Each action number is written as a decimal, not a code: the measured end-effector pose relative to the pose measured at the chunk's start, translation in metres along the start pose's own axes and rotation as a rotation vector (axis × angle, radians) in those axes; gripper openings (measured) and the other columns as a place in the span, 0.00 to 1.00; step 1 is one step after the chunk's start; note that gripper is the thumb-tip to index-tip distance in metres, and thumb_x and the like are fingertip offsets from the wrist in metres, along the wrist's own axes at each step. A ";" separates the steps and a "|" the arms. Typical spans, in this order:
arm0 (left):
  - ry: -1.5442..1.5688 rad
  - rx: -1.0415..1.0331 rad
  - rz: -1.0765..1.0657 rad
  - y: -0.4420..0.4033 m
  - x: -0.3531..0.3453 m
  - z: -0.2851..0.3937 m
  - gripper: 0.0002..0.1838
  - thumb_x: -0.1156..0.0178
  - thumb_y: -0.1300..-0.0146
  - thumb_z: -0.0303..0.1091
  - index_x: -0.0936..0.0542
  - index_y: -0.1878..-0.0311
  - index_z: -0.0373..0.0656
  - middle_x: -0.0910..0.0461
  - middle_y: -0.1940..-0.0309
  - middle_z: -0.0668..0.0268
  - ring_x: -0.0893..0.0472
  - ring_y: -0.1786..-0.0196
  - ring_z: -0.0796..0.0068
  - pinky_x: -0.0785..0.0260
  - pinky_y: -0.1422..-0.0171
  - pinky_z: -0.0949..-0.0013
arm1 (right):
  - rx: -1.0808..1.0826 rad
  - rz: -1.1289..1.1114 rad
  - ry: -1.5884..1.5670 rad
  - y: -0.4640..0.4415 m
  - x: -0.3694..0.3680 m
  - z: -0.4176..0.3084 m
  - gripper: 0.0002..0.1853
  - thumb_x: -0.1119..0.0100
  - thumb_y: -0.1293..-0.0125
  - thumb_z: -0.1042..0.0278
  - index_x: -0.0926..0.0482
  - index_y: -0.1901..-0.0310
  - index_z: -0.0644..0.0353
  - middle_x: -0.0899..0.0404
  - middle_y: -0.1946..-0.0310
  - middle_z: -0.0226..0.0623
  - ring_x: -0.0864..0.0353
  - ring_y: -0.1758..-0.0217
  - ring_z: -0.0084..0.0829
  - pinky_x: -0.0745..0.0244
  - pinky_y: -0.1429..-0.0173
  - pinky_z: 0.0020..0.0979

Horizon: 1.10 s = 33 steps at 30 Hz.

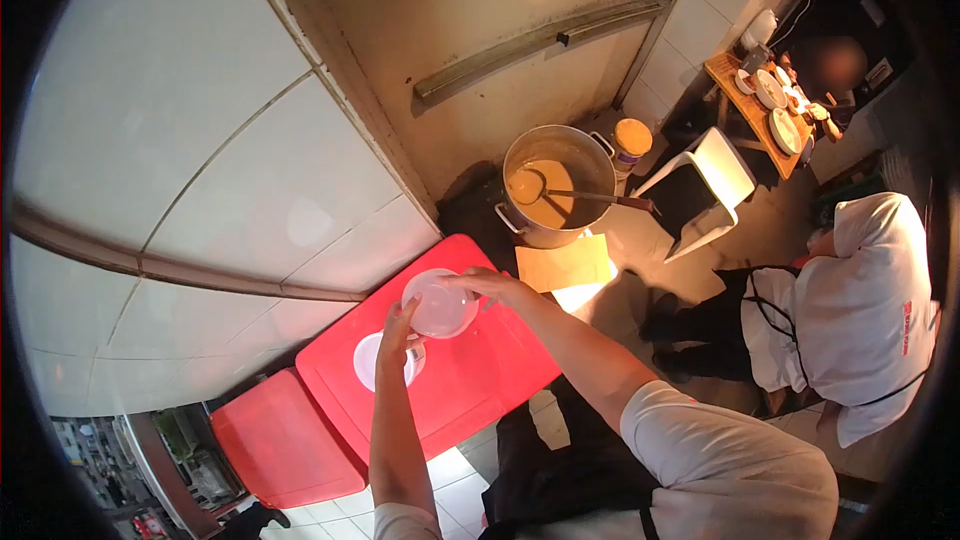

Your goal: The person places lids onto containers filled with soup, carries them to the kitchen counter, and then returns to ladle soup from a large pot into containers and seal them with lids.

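Note:
Both my hands are at a round, translucent white plastic container [441, 306], held over the red lid of a large bin [470, 380]. My left hand [400, 325] grips its left rim, thumb up against the edge. On the right side, my right hand [485, 283] has its fingers over the upper rim and the thumb lower down. Beneath, a second round white plastic piece [368, 360] sits on the red lid, partly hidden by my left wrist. I cannot tell whether it is a tub or a lid.
Past the red lid, a large metal pot [518, 152] holds orange-brown liquid and a ladle [600, 198]. Nearby are a yellow-lidded jar [632, 138], a cardboard piece [565, 263] and a white stool [722, 170]. A co-worker [860, 310] stands right; another person sits by a table [745, 105] with bowls.

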<state>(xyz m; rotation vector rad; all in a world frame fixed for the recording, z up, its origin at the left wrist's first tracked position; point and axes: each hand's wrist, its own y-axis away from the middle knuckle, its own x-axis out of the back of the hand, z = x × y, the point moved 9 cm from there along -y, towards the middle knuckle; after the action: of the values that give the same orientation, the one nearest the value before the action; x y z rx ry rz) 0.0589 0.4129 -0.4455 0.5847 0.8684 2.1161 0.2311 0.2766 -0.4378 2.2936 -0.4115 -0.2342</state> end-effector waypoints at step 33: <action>0.830 -0.280 -0.345 0.208 -0.035 0.031 0.39 0.60 0.24 0.65 0.37 0.24 0.43 0.33 0.28 0.53 0.29 0.29 0.53 0.29 0.33 0.42 | 1.040 0.278 0.726 0.282 -0.067 -0.140 0.44 0.25 0.46 0.52 0.32 0.31 0.62 0.27 0.40 0.48 0.27 0.36 0.46 0.32 0.29 0.43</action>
<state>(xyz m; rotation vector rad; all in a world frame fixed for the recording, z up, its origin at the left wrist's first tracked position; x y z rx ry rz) 0.0009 0.2972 -0.2759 -0.6029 0.9781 2.0838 0.1473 0.2141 -0.1335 2.9979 -0.5192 1.1772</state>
